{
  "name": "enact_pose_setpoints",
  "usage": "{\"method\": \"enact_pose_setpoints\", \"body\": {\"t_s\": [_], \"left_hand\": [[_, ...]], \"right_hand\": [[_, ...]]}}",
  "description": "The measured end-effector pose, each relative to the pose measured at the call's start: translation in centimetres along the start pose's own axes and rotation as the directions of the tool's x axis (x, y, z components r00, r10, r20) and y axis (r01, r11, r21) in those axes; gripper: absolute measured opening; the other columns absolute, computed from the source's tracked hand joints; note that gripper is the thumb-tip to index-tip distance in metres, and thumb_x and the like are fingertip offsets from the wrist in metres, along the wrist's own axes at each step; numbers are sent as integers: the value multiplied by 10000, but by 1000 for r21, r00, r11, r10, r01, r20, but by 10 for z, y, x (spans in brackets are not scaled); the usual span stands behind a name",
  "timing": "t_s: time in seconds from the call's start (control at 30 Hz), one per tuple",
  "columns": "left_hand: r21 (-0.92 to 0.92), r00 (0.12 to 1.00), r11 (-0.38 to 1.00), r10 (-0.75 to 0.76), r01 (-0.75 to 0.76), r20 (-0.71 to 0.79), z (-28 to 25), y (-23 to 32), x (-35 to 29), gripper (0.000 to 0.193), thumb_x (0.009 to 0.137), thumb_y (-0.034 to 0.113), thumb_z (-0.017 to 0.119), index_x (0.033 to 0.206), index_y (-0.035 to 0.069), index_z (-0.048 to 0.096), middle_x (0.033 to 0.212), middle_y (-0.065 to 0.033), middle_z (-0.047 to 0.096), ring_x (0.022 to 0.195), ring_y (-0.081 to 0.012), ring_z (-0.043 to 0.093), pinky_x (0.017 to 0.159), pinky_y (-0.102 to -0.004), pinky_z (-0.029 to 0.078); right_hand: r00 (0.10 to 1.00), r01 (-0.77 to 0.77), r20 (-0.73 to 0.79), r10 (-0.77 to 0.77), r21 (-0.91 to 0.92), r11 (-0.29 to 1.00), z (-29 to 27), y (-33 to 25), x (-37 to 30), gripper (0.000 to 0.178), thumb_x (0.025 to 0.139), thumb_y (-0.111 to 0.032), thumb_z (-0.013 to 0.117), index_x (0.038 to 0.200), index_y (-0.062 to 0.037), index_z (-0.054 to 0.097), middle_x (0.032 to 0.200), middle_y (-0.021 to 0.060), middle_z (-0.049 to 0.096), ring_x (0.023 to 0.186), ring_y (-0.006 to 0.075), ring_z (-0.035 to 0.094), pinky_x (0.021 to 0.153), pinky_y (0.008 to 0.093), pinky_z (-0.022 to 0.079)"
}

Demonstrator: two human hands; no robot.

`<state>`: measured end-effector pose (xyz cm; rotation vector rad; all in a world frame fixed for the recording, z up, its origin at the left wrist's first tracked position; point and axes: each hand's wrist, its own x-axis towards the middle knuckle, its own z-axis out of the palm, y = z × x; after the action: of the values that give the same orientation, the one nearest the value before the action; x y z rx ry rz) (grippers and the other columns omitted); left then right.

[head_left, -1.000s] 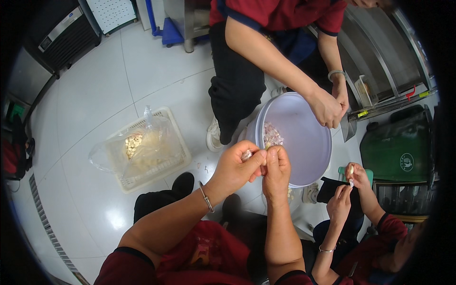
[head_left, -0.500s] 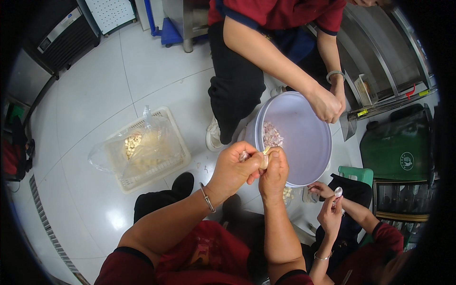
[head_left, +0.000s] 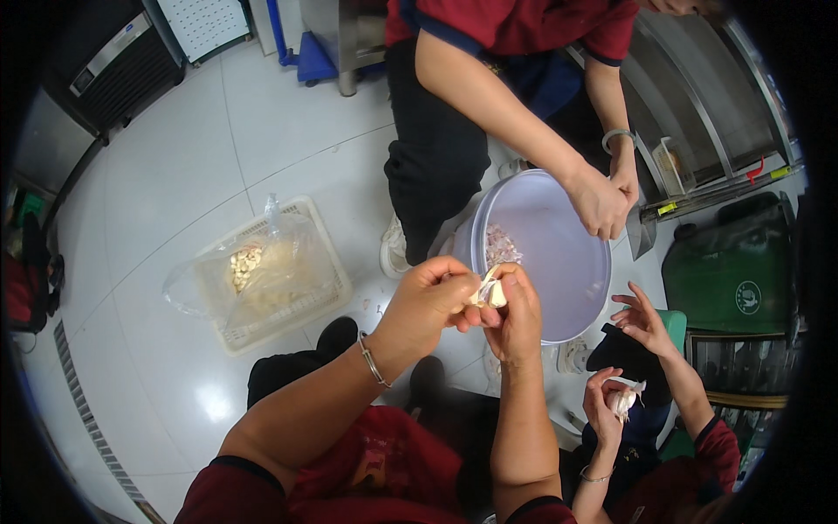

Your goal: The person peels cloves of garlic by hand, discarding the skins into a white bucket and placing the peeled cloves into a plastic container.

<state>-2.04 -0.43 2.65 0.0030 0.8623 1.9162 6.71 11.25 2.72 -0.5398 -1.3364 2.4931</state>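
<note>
A big pale purple tub [head_left: 563, 249] sits right of the middle. Two bare arms [head_left: 301, 402] reach up from the bottom. By the tub's lower left edge, the left hand [head_left: 426, 301] and right hand [head_left: 522, 321] both pinch creamy garlic [head_left: 497, 296]. Loose peel [head_left: 491, 274] points up; I can't tell the garlic's long way.

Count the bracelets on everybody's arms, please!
3: one bracelet on the camera wearer's left wrist, another bracelet on the top co-worker, a third bracelet on the lower-right co-worker.

A bag [head_left: 301, 262] lies in the basket [head_left: 342, 285], left of garlic [head_left: 497, 295] and tub [head_left: 563, 249].
</note>
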Motion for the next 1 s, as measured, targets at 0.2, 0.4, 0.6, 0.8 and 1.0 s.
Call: {"method": "enact_pose_setpoints", "body": {"t_s": [0.2, 0.4, 0.6, 0.8, 1.0], "left_hand": [[-315, 981, 939, -89, 140, 171, -17, -4, 7, 141, 854, 176, 519, 889, 50, 572, 861, -102, 619, 726, -167, 609, 542, -238, 463], [-326, 981, 926, -174, 192, 83, 2, 8, 0, 114, 836, 85, 536, 921, 48, 603, 893, -105, 638, 822, -196, 625, 625, -257, 509], [-225, 981, 958, -189, 175, -42, -8, -10, 5, 142, 870, 137, 603, 983, 53, 609, 872, -61, 628, 735, -139, 594, 589, -233, 470], [-14, 982, 990, -136, 139, 132, -1, -9, 4, 265, 875, 164, 631, 1107, 40, 606, 834, -8, 593, 669, -77, 525, 552, -219, 420], [192, 999, 980, 38, -43, 29, 2, -5, 0, 248, 861, 111, 638, 1085, 7, 616, 827, -14, 606, 640, -62, 518, 539, -209, 434]], "right_hand": [[983, 129, 87, -162, 304, 944, -11, -6, 5, 270, 974, -285, 438, 1009, -22, 487, 707, 54, 499, 535, 96, 398, 510, 233, 354], [983, 172, -73, -168, 55, 984, -13, -10, -1, 257, 916, -211, 575, 1068, -16, 507, 932, 122, 617, 751, 129, 576, 688, 229, 487], [951, 267, -140, -277, -84, 960, -18, -4, 1, 194, 891, -130, 605, 1046, -26, 552, 1054, 127, 611, 791, 123, 567, 697, 220, 471], [926, 340, -44, -375, -336, 878, -8, 4, 1, 177, 845, -39, 631, 1019, -15, 621, 1044, 53, 527, 871, 104, 523, 723, 215, 447], [895, 361, -42, -443, -513, 779, -6, -1, -3, 177, 815, -16, 659, 990, 4, 648, 988, 49, 553, 842, 112, 544, 738, 225, 455]]}}
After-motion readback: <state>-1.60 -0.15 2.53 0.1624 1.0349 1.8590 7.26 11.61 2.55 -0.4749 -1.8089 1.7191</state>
